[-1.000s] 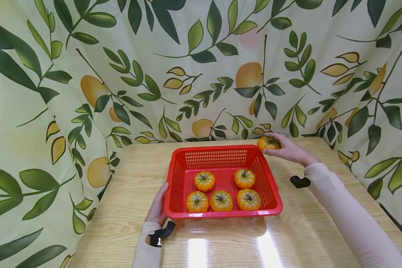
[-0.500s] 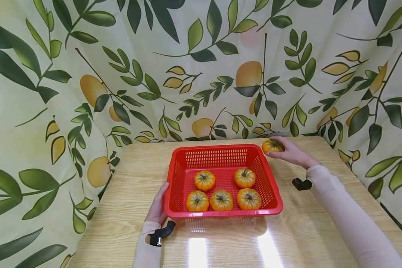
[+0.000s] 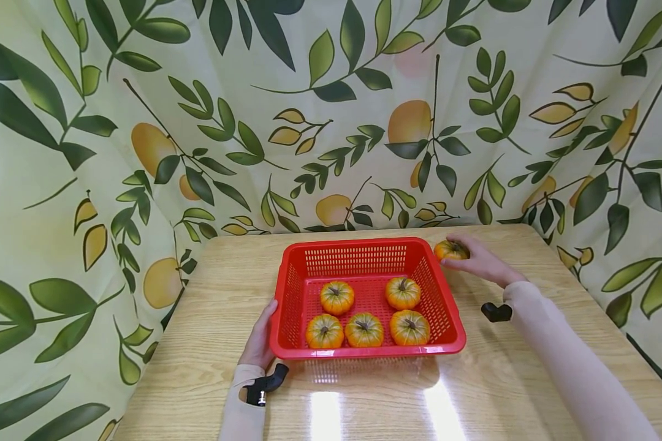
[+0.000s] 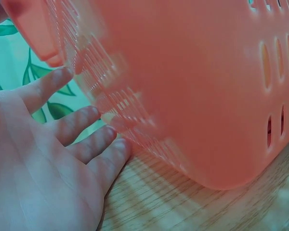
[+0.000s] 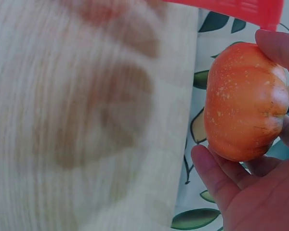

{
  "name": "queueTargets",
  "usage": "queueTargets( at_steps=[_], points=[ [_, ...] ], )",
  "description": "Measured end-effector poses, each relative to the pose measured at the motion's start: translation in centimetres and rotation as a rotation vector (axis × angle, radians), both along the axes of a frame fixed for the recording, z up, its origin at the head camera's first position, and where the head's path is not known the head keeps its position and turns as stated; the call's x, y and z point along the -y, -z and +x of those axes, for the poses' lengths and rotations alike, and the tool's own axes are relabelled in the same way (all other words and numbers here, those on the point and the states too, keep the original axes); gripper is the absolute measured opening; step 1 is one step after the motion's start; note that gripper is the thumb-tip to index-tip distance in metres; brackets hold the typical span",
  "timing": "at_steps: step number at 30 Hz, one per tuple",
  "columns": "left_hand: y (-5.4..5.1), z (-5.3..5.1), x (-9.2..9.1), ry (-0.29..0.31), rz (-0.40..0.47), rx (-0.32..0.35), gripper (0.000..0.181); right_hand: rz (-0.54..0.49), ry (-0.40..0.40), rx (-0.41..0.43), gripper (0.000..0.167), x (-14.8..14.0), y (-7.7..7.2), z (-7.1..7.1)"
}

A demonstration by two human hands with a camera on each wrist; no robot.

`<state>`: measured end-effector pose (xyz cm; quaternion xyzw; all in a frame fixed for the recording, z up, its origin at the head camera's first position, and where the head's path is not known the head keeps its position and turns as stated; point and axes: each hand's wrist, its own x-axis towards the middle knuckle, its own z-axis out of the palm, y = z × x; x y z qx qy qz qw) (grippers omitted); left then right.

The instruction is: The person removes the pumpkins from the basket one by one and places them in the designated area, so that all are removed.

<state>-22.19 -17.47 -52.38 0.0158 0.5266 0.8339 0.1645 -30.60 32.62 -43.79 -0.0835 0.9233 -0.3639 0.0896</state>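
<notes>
Step in hand reads as shifting a single fruit at the basket's edge: right hand [image 3: 482, 260] grips an orange mini pumpkin [image 3: 451, 250] just outside the rim, about 2 o'clock from the middle of the red perforated plastic basket [image 3: 366, 353]. Pumpkin looks raised off the wood-grain table [image 3: 226, 275], a soft shadow lying apart from it; head view leaves unclear whether it brushes the rim. Next move, in my judgement, calls for keeping fruit and knuckles clear of that corner, and for a steady basket. Grip, right: digits spread to the pumpkin's girth and curled about it from opposite sides, palm apparently not pressed to it; hold looks secure, slipping unlikely. Grip, left: left hand [image 3: 259, 340] at the basket's 8 o'clock, fingers loosely spread and nearly straight, tips against the slotted side wall, grasping nothing, likely bracing. Inside, five stemmed pumpkins [image 3: 364, 331] sit stem up: 3, 4, 6, 8 and 9 o'clock, the far part of the floor bare
</notes>
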Motion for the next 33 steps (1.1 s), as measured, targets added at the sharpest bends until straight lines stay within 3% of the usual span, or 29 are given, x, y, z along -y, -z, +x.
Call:
queueTargets(
  at_steps=[7,16,33],
  points=[
    [0.0,0.1,0.1,0.018,-0.002,-0.014,0.064,0.003,0.022,0.038,0.083,0.0,1.2,0.2],
    [-0.1,0.1,-0.1,-0.007,-0.003,0.012,0.067,-0.016,0.031,0.066,0.084,-0.3,2.4,0.3],
    [-0.2,0.1,0.0,0.004,-0.005,-0.006,0.066,-0.063,0.044,0.070,0.083,-0.4,4.3,0.4]
  ],
)
